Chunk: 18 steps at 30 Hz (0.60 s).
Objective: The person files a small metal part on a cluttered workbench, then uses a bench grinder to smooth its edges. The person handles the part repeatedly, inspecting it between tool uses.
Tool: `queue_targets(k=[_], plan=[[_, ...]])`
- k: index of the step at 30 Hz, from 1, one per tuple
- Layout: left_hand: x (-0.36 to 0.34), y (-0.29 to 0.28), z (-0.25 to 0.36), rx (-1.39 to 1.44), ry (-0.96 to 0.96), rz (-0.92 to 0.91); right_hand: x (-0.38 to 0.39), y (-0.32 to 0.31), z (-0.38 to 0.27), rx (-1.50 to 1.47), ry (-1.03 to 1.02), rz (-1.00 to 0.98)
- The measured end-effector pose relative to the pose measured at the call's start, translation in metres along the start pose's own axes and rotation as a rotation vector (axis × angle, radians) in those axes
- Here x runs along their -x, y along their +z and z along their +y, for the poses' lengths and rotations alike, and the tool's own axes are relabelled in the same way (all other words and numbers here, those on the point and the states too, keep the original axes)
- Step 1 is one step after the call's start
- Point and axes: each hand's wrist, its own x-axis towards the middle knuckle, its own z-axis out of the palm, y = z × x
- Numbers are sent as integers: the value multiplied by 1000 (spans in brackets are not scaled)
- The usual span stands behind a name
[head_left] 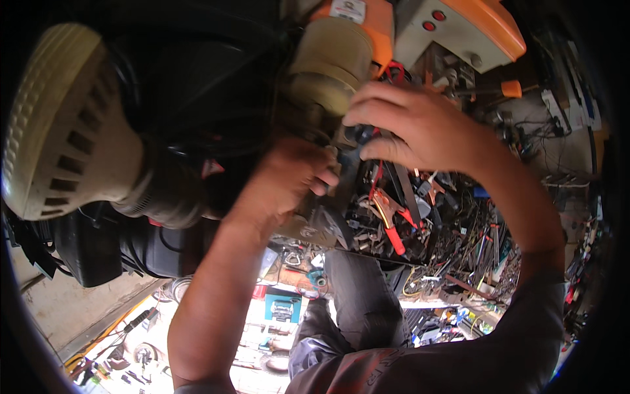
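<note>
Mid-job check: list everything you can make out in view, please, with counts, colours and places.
Bulb: 1, cream, far left
Cylindrical housing: 1, tan, top centre
Machine casing: 1, grey and orange, top right
Buttons: 2, red, on that casing
Spring clamp: at least 1, orange and red, right of centre
Loose clutter: uncounted, mixed, right
Teal square: 1, lower centre
Small object: 1, dark, at right fingers
Left hand: 1, blurred, centre
Right hand: 1, upper centre-right
</note>
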Motion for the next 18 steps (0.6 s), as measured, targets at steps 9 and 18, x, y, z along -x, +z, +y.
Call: queue_targets(k=[9, 18], plan=[[3, 2, 4, -20, -93, 29, -17, 28, -40, 195, 510, 175], [2, 2, 4, 1, -70, -2, -15, 24, -7, 97, 78, 143]])
